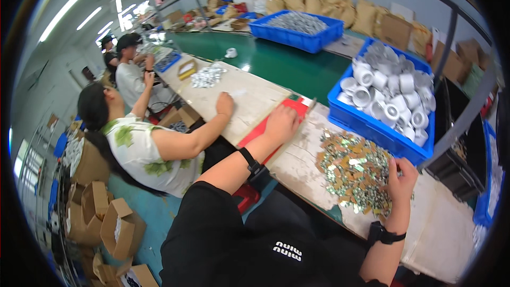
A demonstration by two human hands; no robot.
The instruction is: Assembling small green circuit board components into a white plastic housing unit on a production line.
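The right grip, thumb upward and fingers curled, was at the near right edge of a pile of small green and tan pieces; whether it pinched any could not be told. The left grip, forearm extended, was knuckles-up over a red sheet, its hold equally unclear. Beneath spread the pale, stained worktop. Beyond stood a blue crate of white cup-shaped parts; brown sacks lined the wall.
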